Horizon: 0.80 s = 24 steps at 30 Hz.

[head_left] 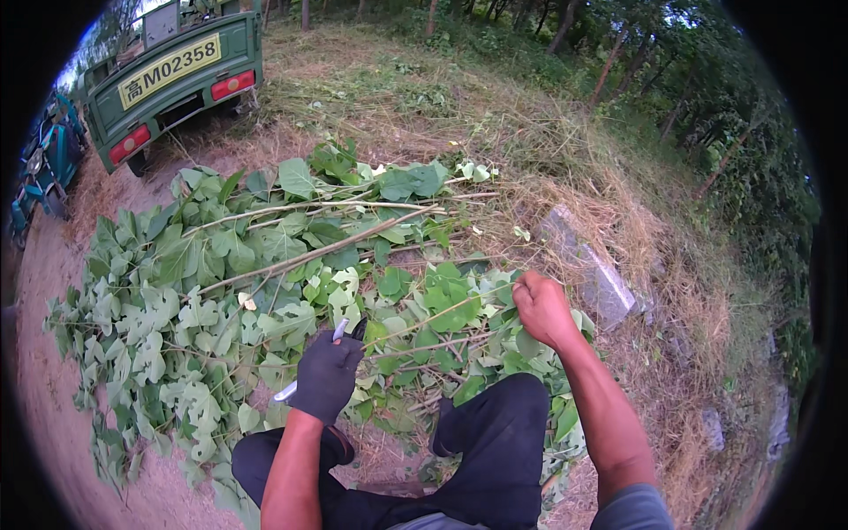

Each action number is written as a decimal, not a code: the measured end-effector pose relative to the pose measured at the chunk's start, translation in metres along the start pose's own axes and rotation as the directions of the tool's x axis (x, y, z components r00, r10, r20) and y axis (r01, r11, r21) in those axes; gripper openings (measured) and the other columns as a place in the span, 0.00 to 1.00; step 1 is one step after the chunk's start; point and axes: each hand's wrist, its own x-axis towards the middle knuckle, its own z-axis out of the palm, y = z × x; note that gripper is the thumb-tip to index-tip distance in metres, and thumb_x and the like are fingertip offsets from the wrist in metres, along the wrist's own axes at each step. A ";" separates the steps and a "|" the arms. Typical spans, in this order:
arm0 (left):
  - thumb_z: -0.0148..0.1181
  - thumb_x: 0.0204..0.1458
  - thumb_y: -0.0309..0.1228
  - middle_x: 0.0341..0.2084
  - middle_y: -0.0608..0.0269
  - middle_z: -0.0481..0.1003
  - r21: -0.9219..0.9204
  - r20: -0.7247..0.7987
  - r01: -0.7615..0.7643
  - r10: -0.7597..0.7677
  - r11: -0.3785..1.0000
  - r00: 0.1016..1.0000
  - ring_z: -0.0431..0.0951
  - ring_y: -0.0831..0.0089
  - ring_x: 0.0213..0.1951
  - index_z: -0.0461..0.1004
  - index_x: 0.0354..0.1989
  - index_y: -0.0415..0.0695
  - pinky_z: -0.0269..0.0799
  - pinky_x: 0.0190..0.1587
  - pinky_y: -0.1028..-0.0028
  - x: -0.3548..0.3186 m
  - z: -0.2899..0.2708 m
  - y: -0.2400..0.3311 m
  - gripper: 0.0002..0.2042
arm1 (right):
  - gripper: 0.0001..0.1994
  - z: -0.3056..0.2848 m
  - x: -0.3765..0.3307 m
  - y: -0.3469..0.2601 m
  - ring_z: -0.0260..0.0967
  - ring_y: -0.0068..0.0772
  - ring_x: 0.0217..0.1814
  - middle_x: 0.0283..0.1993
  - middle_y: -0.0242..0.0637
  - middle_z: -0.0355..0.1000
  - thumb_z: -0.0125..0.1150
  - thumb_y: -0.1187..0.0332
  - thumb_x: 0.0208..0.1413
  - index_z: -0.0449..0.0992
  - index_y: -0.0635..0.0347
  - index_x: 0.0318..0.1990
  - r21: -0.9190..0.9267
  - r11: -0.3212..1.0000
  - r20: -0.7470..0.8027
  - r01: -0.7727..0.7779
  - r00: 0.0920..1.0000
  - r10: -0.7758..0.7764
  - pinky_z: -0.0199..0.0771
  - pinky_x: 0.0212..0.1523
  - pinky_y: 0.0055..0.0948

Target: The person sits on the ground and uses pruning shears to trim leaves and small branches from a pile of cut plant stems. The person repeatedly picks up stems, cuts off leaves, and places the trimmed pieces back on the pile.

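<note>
My right hand (542, 307), bare, is closed on the upper end of a thin green stem (442, 312). The stem slants down leftward to my left hand (327, 375). That hand wears a dark glove and is closed round a slim silver-white tool (285, 391), whose two ends stick out of the fist; its kind is hidden. Beneath both hands lies a spread of cut branches with broad green leaves (199, 322). Long bare stalks (309, 254) lie across the pile. It is unclear whether my left fingers also grip the stem.
A green cargo vehicle (163, 93) stands at the back left, beside a blue vehicle (53, 155). Grey stone blocks (601, 284) lie in dry grass to the right. Trees (680, 97) stand behind. My bent knees (499, 411) are close below my hands.
</note>
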 end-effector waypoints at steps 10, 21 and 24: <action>0.61 0.50 0.28 0.30 0.52 0.75 0.052 -0.037 -0.039 0.041 0.998 0.998 0.76 0.52 0.34 0.78 0.32 0.46 0.72 0.36 0.58 0.001 -0.006 0.002 0.03 | 0.09 -0.011 0.000 -0.006 0.71 0.39 0.28 0.28 0.46 0.72 0.53 0.70 0.57 0.73 0.69 0.34 0.071 0.996 0.039 0.049 0.998 -0.052 0.70 0.32 0.35; 0.57 0.51 0.25 0.31 0.50 0.74 0.150 -0.013 0.030 -0.028 0.988 1.000 0.76 0.51 0.33 0.77 0.32 0.46 0.71 0.35 0.57 0.000 -0.007 0.004 0.03 | 0.09 -0.010 0.017 0.051 0.59 0.22 0.27 0.25 0.29 0.68 0.51 0.70 0.55 0.75 0.65 0.32 0.692 0.634 0.055 -0.345 0.901 0.430 0.62 0.30 0.24; 0.61 0.49 0.23 0.29 0.56 0.73 0.033 -0.112 0.097 -0.092 0.995 0.989 0.76 0.59 0.32 0.77 0.31 0.41 0.71 0.35 0.64 0.000 -0.012 -0.017 0.02 | 0.10 -0.034 0.013 0.052 0.64 0.25 0.29 0.26 0.34 0.70 0.54 0.68 0.57 0.76 0.67 0.35 0.521 0.808 -0.117 -0.275 0.915 0.386 0.66 0.33 0.29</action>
